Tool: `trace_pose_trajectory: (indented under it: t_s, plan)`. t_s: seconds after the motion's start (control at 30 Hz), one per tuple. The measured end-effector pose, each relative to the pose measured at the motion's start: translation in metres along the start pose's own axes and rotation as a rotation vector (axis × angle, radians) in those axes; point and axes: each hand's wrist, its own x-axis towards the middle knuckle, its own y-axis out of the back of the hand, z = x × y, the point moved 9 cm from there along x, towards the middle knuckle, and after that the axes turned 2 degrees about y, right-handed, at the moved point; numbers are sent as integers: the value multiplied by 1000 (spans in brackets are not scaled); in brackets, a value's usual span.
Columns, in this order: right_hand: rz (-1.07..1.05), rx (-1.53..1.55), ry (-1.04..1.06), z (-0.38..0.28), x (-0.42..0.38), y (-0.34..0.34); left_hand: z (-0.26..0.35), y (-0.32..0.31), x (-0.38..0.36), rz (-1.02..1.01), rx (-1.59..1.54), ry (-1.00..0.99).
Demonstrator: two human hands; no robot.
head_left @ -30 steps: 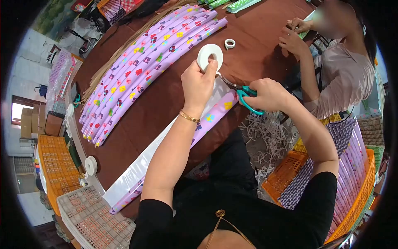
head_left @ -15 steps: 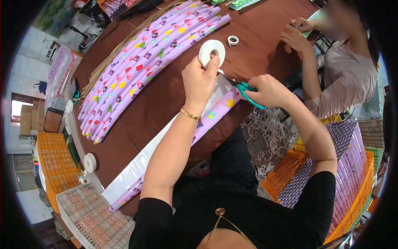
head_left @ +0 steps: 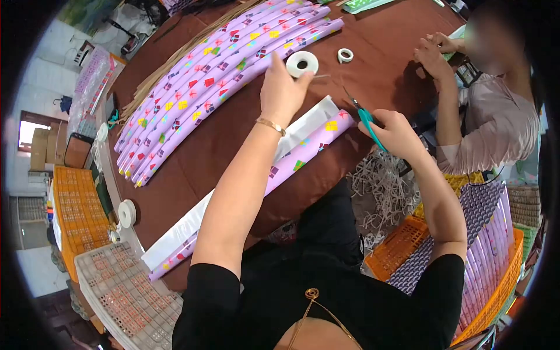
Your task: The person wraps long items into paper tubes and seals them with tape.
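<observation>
My left hand [head_left: 282,87] is at the far end of the white strip, index finger and thumb spread apart beside a roll of white tape [head_left: 311,59]. The roll appears to lie flat on the brown cloth, a short tail of tape at its lower right. My right hand [head_left: 398,135] grips teal-handled scissors [head_left: 368,123], blades pointing up and left. Between and below my hands lies a lilac gift-print wrapping paper roll [head_left: 312,149], with a white strip [head_left: 181,232] along its edge. My left forearm hides part of both.
A stack of lilac wrapping paper rolls [head_left: 204,81] covers the table's far left. A smaller tape roll [head_left: 345,55] lies beyond my hands; another white roll [head_left: 126,213] is at the left edge. A co-worker [head_left: 490,116] sits at right. Orange crates [head_left: 402,242] and tangled strips [head_left: 382,186] are below.
My left thumb has come out of the tape roll's hole, and the roll now looks flatter and lower. The scissors have moved away from the tape and paper, to the right.
</observation>
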Motion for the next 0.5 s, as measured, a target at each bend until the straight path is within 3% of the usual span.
trace_pose_trajectory:
  t_s: [0.07,0.1,0.17,0.33,0.5]
  plan:
    - [-19,3,-8,1,-5,-3,22,1,-14,-99,258,-348]
    - [0,-47,13,1,-7,-2,32,15,-29,-211,279,-284]
    - [7,-67,10,-7,-12,-1,41,41,-61,-205,177,-463]
    - [-44,-269,84,-31,-25,-2,35,87,-162,-305,335,-475]
    - [-53,-396,426,-87,-41,-21,6,97,-211,-218,449,-424]
